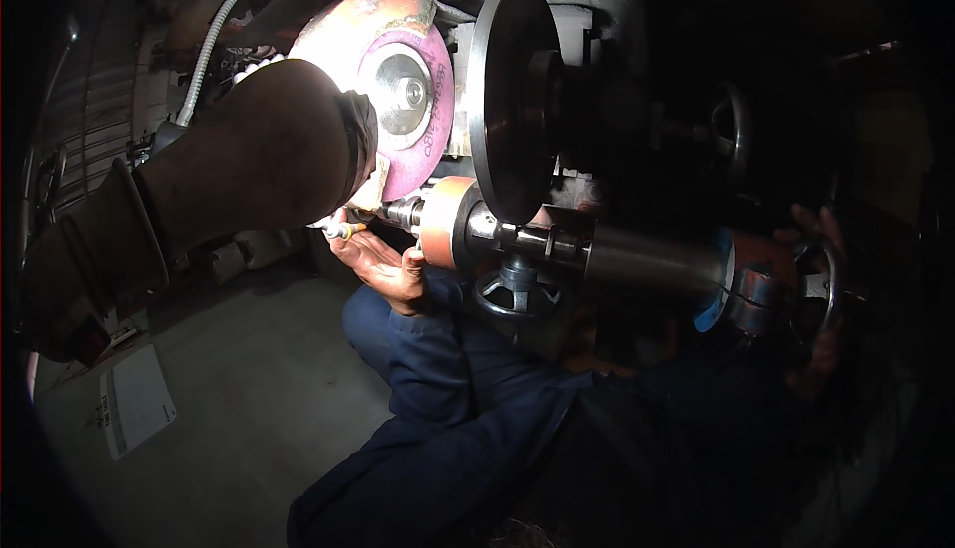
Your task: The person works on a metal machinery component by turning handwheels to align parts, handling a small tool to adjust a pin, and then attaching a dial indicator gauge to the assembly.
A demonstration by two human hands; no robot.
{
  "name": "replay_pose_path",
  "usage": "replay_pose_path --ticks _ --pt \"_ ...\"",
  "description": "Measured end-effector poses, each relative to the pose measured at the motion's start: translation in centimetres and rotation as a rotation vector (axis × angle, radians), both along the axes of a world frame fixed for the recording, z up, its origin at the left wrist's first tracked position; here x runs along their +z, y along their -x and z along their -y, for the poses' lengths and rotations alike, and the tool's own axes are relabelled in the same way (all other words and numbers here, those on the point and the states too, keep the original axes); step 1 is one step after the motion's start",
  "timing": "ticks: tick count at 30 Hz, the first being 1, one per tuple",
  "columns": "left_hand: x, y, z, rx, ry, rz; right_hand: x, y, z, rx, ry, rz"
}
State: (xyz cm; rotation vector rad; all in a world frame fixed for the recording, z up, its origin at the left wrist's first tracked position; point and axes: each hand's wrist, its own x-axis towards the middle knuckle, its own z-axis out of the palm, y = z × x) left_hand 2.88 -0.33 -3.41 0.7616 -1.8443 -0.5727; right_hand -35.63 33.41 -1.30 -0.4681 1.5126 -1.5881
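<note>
Your left hand (383, 268) opens below the pink grinding wheel (439, 130); right hand (825, 347), shadowed by the handwheel (834, 287), grip unclear.

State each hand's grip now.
Left hand: open, near the orange round metal collar.
Right hand: shadowed, beside the grey metal handwheel; grip unclear.

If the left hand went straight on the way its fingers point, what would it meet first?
The left hand would probably meet the small yellow-ringed fitting right by its fingertips; whether they touch is unclear. Past it in the picture comes the dark duct, at uncertain depth.
</note>
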Motion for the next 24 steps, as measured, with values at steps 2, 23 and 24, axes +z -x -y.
replay_pose_path --ticks 2,23,24 --pt "0.0 -0.3 0.0 -0.009 -0.012 -0.002 0.2 0.2 0.1 0.007 -0.01 0.076" --pt "-0.2 -1.7 -0.2 -0.062 -0.009 0.106 -2.7 2.9 -0.6 0.269 0.424 -0.126" --pt "0.3 -1.5 -0.3 -0.057 -0.009 0.102 -2.9 3.2 -0.7 0.283 0.44 -0.124"
